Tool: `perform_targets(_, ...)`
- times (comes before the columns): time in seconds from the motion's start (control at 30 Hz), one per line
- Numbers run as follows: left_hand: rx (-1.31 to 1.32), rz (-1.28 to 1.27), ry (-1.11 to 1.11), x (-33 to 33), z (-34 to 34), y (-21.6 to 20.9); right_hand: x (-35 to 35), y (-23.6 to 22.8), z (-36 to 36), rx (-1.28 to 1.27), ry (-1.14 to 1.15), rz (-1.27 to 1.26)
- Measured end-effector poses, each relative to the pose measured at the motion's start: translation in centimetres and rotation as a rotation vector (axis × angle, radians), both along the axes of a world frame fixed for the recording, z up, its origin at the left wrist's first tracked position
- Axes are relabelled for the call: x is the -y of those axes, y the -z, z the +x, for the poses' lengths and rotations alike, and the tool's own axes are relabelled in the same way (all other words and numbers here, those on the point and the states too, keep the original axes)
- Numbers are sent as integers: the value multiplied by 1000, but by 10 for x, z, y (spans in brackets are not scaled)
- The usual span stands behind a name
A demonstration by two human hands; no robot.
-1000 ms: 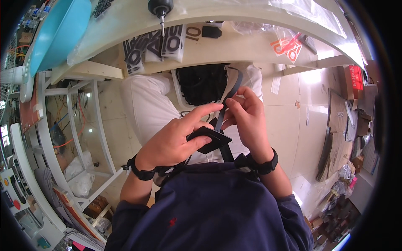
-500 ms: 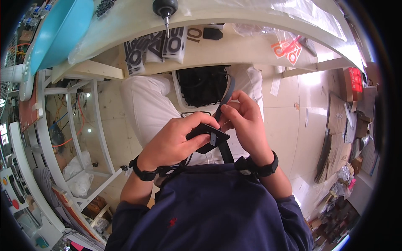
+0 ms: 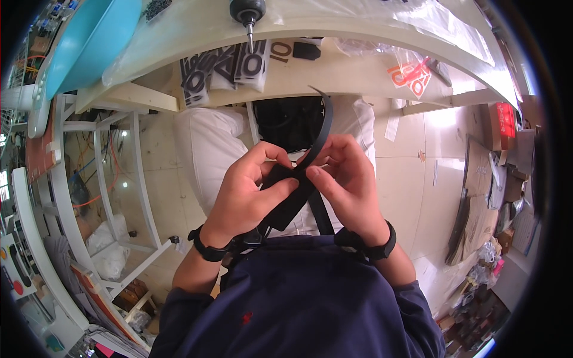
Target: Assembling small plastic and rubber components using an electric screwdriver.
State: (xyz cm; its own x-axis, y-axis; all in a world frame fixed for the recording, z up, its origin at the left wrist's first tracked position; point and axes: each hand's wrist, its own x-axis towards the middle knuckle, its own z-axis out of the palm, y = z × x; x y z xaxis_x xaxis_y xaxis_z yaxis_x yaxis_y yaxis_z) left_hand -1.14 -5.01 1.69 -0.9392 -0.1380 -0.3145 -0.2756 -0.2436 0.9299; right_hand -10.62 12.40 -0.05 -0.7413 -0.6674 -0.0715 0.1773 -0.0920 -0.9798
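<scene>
**Both hands on black strap, held over lap**

Left hand [image 3: 248,191] fingers [image 3: 276,190] clamp narrow around a black pad [image 3: 285,206]. Right hand [image 3: 346,179] fingers pinch the black strap [image 3: 321,128] just at 3 o'clock of the pad; the free end curls up toward 12. Risk as I see it: the light pinch lets the springy strap slip or twist. Strap is flat, matte and stiff. Bench [image 3: 334,74] edge lies at 12, screwdriver [image 3: 248,15] hanging above it.
</scene>
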Motion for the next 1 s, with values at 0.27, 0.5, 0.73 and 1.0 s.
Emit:
perform_targets(0.27,7,-82,12,-5,-2,-6,4,-4,4,37,88,84)
perform_targets(0.5,62,-206,63,-5,0,0,5,-6,4,71,162,46)
perform_targets(0.73,16,-126,28,-9,2,-2,7,-11,5,116,185,48)
perform_targets(1.0,-11,-145,24,-10,5,-4,6,-13,9,105,182,69)
